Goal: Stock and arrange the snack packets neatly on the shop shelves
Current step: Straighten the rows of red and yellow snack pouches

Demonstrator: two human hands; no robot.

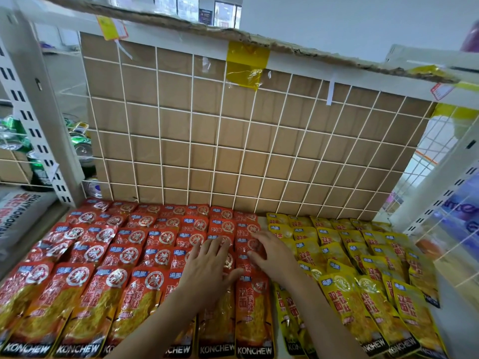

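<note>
Left hand and right hand lie flat on red packets, fingers straight, gripping nothing.

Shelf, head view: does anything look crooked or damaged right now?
Yes. The yellow packets lie tilted and overlap unevenly, unlike the red packets, which sit in straight columns. The cardboard along the top has a torn, ragged edge, and the yellow tape below it is wrinkled and peeling.
</note>
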